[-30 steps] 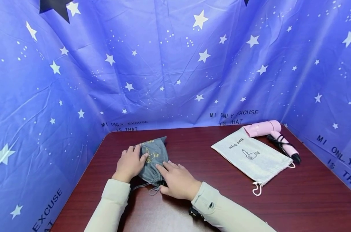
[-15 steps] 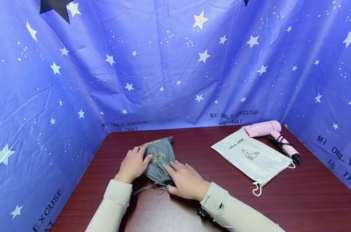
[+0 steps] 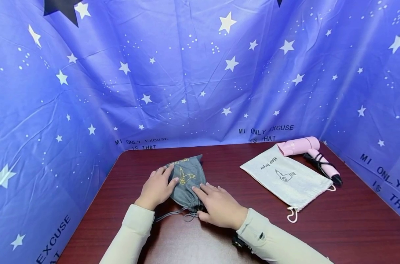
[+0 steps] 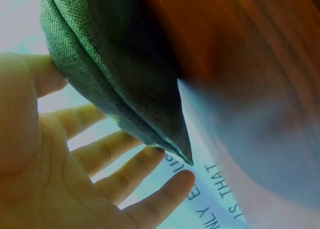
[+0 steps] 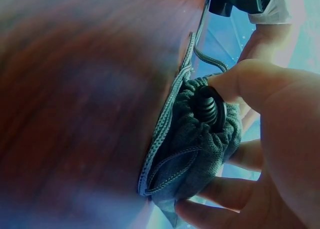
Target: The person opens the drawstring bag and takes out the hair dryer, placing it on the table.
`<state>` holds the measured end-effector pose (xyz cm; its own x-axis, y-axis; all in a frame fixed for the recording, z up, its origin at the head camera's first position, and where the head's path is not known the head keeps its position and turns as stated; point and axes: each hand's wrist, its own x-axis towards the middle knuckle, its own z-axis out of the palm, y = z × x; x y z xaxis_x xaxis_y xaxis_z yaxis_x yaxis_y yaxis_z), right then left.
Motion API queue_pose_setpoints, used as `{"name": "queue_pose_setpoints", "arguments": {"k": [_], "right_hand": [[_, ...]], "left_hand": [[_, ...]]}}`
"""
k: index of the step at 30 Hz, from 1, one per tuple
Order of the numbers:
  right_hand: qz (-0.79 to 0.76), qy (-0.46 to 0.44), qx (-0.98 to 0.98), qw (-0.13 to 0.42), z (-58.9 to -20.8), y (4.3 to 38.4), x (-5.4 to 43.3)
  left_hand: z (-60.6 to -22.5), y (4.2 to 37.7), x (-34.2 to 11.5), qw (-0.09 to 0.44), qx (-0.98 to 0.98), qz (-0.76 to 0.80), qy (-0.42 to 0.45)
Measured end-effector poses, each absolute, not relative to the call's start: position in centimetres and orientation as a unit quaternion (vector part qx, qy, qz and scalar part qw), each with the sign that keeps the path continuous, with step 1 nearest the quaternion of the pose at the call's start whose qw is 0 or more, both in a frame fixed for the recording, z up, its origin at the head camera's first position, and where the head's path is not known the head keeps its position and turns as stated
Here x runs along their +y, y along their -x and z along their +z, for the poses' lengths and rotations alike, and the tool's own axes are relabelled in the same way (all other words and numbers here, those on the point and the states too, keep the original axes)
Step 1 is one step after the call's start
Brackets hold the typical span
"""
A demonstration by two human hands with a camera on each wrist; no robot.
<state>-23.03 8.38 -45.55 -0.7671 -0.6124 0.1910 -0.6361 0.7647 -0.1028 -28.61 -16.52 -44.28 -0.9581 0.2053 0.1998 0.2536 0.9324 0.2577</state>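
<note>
A grey drawstring bag (image 3: 188, 187) with a yellow hair dryer print and "Hair Dryer" lettering lies on the table, its gathered mouth towards me. My left hand (image 3: 157, 189) rests along its left side, fingers spread against the cloth; the left wrist view shows them nearly straight at the bag's seam. On the right side, my right hand (image 3: 223, 207) touches the bag with extended fingers, its thumb at the mouth. A black ribbed piece (image 5: 206, 110) pokes out of that mouth in the right wrist view. Grey drawstrings (image 5: 162, 121) hang loose beside it. The bag's other contents are hidden.
To the right lies a flat white drawstring bag (image 3: 262, 167) with a black hair dryer print. Behind it, a pink hair dryer (image 3: 300, 146) with its black cord wrapped round the handle rests near the back right corner. A blue star-printed curtain (image 3: 186, 80) surrounds the dark red table (image 3: 180, 242).
Both hands and the grey bag have slid to the right across the table, the hands keeping their contact with its sides. The white bag and pink hair dryer stay put.
</note>
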Motion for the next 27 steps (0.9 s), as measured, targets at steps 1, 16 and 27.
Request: {"name": "queue_pose_setpoints", "arguments": {"k": [1,16,27], "right_hand": [[0.08,-0.334,-0.936,0.076,-45.5,23.0,8.4],[0.085,-0.33,-0.936,0.082,-45.4,22.6,9.2],[0.074,-0.329,-0.937,0.093,-45.5,22.2,9.9]], "left_hand": [[-44.3,28.6,-16.5,0.085,-0.979,-0.142,0.117],[-44.4,28.4,-15.4,0.085,-0.98,-0.123,0.127],[-44.3,28.0,-14.7,0.085,-0.98,-0.12,0.138]]}}
